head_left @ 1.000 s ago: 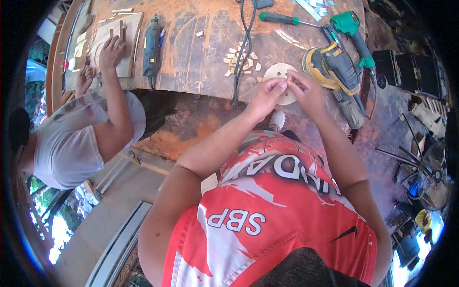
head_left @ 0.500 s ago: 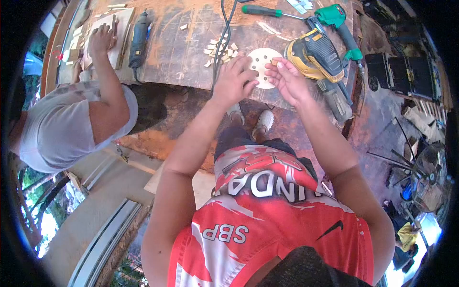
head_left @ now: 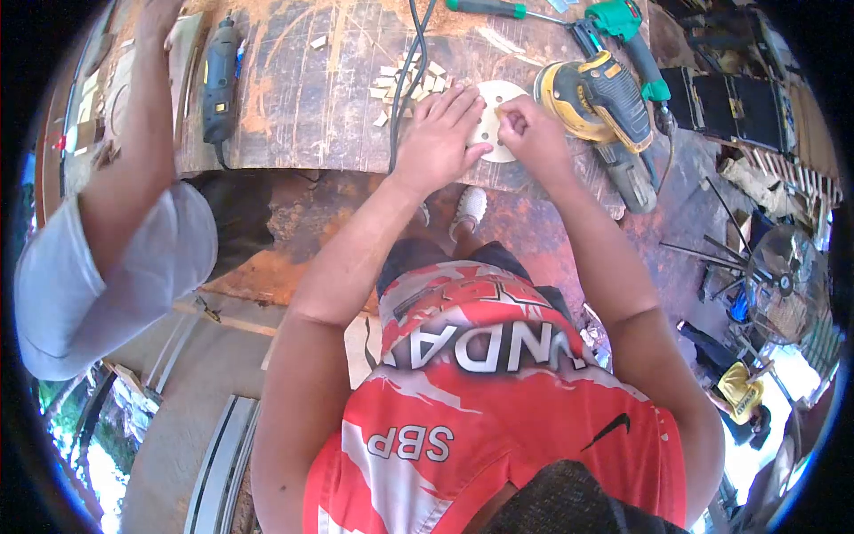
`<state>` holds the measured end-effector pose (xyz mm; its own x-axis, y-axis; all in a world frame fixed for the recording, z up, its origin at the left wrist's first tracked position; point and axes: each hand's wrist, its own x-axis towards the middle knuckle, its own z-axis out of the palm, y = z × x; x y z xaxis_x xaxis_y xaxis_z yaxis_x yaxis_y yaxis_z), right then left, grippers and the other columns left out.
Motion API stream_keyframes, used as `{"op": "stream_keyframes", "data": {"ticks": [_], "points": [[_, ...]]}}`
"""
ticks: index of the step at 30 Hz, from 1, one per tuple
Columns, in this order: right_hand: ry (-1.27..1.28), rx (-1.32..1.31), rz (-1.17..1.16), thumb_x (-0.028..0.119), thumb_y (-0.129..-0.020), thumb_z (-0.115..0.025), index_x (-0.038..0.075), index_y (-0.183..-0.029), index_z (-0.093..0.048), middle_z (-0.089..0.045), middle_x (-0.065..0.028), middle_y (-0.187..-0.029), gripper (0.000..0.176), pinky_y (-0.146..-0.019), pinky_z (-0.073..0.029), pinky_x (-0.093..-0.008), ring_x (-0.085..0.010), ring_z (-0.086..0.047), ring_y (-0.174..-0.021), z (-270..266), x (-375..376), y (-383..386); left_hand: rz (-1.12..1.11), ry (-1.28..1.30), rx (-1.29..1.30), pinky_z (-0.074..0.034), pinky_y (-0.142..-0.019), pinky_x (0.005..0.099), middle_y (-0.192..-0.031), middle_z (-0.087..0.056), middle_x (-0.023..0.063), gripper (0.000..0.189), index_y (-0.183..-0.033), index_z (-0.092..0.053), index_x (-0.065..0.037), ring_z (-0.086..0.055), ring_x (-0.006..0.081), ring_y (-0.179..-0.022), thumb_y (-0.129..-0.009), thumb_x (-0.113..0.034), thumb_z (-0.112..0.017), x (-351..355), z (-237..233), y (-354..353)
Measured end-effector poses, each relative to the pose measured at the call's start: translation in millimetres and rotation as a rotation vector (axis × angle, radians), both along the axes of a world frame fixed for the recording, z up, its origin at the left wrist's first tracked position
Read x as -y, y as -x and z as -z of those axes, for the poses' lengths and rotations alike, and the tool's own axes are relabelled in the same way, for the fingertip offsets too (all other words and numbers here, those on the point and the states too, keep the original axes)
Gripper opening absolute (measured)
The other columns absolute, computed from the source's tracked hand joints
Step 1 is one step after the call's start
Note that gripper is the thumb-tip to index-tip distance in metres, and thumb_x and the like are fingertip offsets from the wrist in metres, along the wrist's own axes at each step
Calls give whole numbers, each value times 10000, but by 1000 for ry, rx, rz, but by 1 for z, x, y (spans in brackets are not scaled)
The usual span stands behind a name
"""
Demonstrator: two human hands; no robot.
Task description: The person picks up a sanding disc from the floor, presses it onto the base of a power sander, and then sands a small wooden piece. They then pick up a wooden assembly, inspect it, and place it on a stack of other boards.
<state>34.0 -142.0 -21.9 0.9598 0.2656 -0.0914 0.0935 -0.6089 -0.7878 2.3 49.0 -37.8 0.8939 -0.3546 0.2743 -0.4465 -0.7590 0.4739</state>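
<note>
A round, pale sanding disc [head_left: 491, 142] with holes lies on the worn wooden workbench [head_left: 302, 107]. My left hand [head_left: 439, 138] rests flat over the disc's left edge, fingers stretched out. On the disc's right part, my right hand [head_left: 532, 138] pinches a small wooden piece [head_left: 502, 114], mostly hidden by the fingers. Just left of my left hand lies a pile of small pale wood pieces [head_left: 384, 82], with a dark cable [head_left: 396, 116] running across it. A yellow and black sander [head_left: 605, 93] sits right of the disc.
Behind the sander are a green power tool [head_left: 614, 20] and a green-handled screwdriver [head_left: 487, 8]. A grey rotary tool [head_left: 220, 84] lies at the left. A co-worker's arm [head_left: 138, 133] reaches over the bench's left end. A fan [head_left: 783, 283] stands at the right.
My left hand has flattened onto the disc. My right hand has turned down and brought the small piece to the disc. The co-worker's arm reaches farther up, and the view has shifted.
</note>
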Motion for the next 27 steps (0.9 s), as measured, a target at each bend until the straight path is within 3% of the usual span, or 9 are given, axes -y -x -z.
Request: {"op": "stream_keyframes", "data": {"ticks": [5, 8, 18, 20, 21, 23, 24, 26, 27], "points": [[402, 262, -194, 93, -815, -612, 49, -938, -566, -614, -171, -839, 139, -661, -493, -443, -370, -620, -766, -2, -14, -11, -27, -77, 15, -303, -1108, 469, -1416, -494, 117, 685, -1344, -517, -11, -412, 275, -1353, -838, -452, -651, 4, 2, 2], [343, 299, -243, 110, -822, -577, 47, -887, -534, -610, -185, -844, 100, -670, -471, -494, -411, -604, -800, -5, -15, -13, -41, -115, 9, -299, -1113, 457, -1417, -493, 112, 708, -1351, -512, -15, -402, 273, -1360, -820, -458, -666, 5, 1, 2], [729, 129, -436, 112, -826, -590, 51, -1007, -566, -653, -176, -879, 193, -713, -519, -461, -328, -671, -823, -20, 4, -4, -63, -76, -2, -294, -1120, 452, -1432, -472, 109, 745, -1370, -489, -24, -386, 266, -1372, -809, -481, -668, 4, 3, 4], [200, -36, -252, 101, -877, -617, 60, -1016, -560, -642, -129, -837, 156, -633, -505, -385, -239, -644, -725, -18, 19, 0, -45, -54, -26, -282, -1125, 456, -1434, -467, 110, 746, -1370, -484, -19, -375, 265, -1379, -814, -482, -665, 3, 2, 3], [206, -34, -256, 101, -877, -617, 60, -1016, -560, -642, -129, -837, 156, -633, -505, -385, -239, -644, -725, -16, 22, 1, -49, -48, -24, -282, -1125, 456, -1434, -467, 110, 746, -1370, -484, -19, -375, 265, -1379, -814, -482, -665, 2, 3, 2], [-585, -570, 261, 100, -930, -613, 84, -1037, -550, -615, -70, -842, 126, -601, -457, -299, -153, -570, -702, -15, 32, 6, -52, -67, -24, -275, -1124, 462, -1435, -463, 111, 734, -1372, -487, -31, -371, 272, -1379, -821, -484, -660, 5, 5, 4], [-581, -567, 266, 100, -930, -613, 84, -1037, -550, -615, -70, -842, 126, -601, -457, -299, -153, -570, -702, -13, 34, 9, -49, -61, -23, -275, -1124, 462, -1435, -463, 111, 734, -1372, -487, -31, -371, 272, -1379, -821, -484, -660, 5, 5, 4], [-1123, -705, 202, 102, -957, -584, 93, -1057, -537, -606, -60, -876, 111, -610, -432, -270, -140, -546, -719, -10, 35, 11, -41, -79, -27, -274, -1120, 464, -1438, -459, 113, 713, -1376, -493, -56, -368, 281, -1379, -832, -491, -650, 4, 3, 3], [-1174, -717, 185, 88, -946, -590, 88, -1053, -538, -606, -66, -873, 118, -634, -435, -267, -142, -555, -751, -11, 35, 11, -35, -83, -14, -281, -1114, 462, -1438, -459, 118, 692, -1377, -500, -79, -368, 287, -1378, -843, -496, -641, 4, 2, 4]]}}
